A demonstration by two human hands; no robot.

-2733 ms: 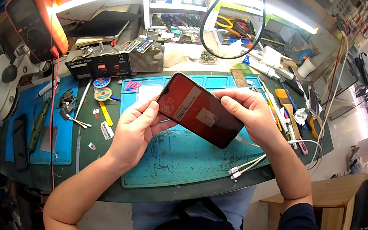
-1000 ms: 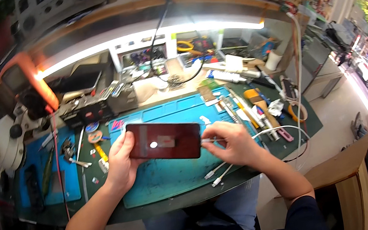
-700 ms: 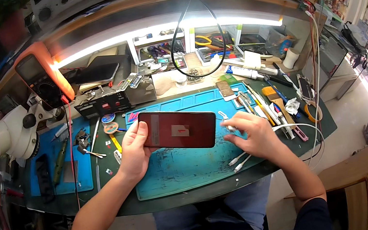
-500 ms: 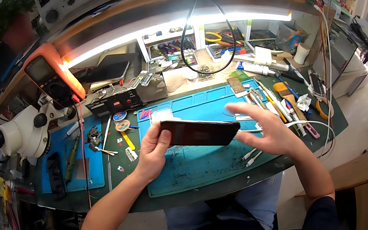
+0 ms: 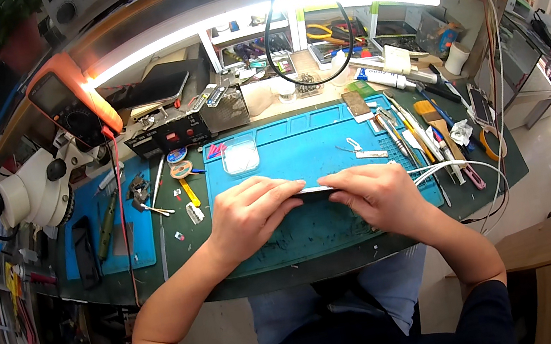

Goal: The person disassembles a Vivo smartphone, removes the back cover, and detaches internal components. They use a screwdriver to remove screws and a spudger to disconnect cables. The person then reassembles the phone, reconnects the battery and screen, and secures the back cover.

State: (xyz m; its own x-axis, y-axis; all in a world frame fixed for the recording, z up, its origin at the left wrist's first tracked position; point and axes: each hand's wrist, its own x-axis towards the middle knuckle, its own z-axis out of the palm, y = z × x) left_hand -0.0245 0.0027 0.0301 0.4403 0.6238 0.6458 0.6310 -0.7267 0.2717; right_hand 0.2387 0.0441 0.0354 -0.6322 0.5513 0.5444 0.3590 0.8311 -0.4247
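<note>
Between my two hands a dark smartphone (image 5: pixel 315 190) is turned edge-on, so only a thin pale strip of its side shows. My left hand (image 5: pixel 252 214) closes on its left end, with thumb below and fingers above. In the same way my right hand (image 5: pixel 381 196) grips the right end. Most of the phone is hidden by the fingers. Both hands are over the blue repair mat (image 5: pixel 295 238). Just beyond my left hand lies a clear square plastic box (image 5: pixel 240 156). White cables (image 5: pixel 451 164) run beside my right hand.
An orange multimeter (image 5: pixel 73 101) and a white microscope (image 5: pixel 29 195) stand at the left. Pens, tweezers and a brush (image 5: pixel 429 112) crowd the mat's right side. A black cable loop (image 5: pixel 269 40) hangs over the far bench. Another dark phone (image 5: pixel 86 253) lies on the left mat.
My right hand, open and apart half a second ago, now holds the phone's right end. The phone has tilted from showing its dark face to edge-on.
</note>
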